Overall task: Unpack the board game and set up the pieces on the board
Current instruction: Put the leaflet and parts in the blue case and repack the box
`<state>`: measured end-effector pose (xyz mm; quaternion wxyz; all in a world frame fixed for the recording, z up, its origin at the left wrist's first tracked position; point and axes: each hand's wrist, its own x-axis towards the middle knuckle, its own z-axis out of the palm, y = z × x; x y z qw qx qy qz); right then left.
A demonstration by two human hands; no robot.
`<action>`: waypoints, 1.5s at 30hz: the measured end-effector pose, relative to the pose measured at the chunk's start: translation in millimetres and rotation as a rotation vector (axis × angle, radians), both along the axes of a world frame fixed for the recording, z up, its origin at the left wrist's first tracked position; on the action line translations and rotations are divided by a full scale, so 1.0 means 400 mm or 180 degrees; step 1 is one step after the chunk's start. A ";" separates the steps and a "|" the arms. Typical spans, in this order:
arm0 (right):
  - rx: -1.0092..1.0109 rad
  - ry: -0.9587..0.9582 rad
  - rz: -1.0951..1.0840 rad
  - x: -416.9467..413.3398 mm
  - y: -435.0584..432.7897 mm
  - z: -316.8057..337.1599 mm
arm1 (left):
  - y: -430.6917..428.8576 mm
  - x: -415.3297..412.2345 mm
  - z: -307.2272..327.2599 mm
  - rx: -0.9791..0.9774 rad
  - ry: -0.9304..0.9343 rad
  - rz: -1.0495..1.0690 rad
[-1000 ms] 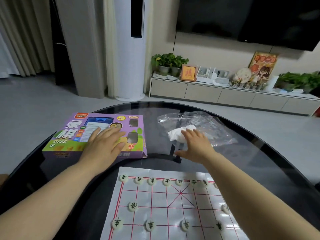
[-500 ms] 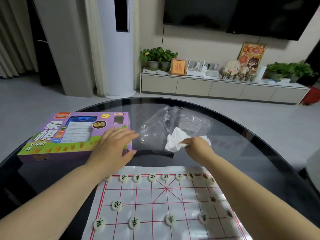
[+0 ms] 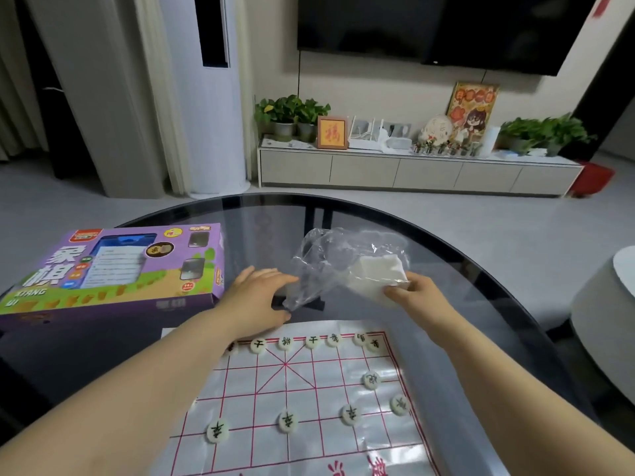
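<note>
**Wrappings handled beyond a partly set board**

The board (image 3: pixel 309 389) is laid on the near counter (image 3: pixel 481 286), with pieces (image 3: pixel 287 420) ranged on its far rows. Just beyond, a white folded sheet (image 3: pixel 376 274) at a clear plastic bag (image 3: pixel 330 252) is pinched in the right hand's (image 3: pixel 415 293) grip; the left hand's (image 3: pixel 256 300) grip is spread against the bag's near corner. The wrappings probably need setting aside by the purple box (image 3: pixel 113 269) next.

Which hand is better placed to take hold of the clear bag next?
Left. The left hand is open right at the near corner of the clear bag, beside the purple box; the right hand is busy pinching the white paper.
</note>
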<state>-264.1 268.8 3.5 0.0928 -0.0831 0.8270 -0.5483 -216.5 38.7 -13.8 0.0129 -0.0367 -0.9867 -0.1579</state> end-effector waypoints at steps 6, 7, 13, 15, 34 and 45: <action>-0.0049 -0.0048 0.0084 -0.024 0.016 -0.011 | 0.016 -0.040 0.001 -0.0145 0.0046 -0.0172; -0.0065 -0.0072 0.0124 -0.024 0.017 -0.014 | 0.023 -0.052 -0.005 -0.0019 0.0098 -0.0153; -0.0074 -0.0196 -0.0041 -0.028 0.046 -0.018 | 0.080 -0.091 0.017 0.2367 0.0094 0.0566; -0.0010 -0.0157 -0.0148 -0.036 0.047 -0.015 | 0.084 -0.095 0.029 0.2850 0.0018 0.0678; 0.2102 -0.0277 -0.1077 -0.148 0.038 -0.071 | 0.119 -0.221 -0.024 0.0979 -0.0540 0.1306; 0.0256 0.0306 -0.0648 -0.160 0.024 0.005 | 0.114 -0.186 0.048 0.2145 -0.0273 0.1162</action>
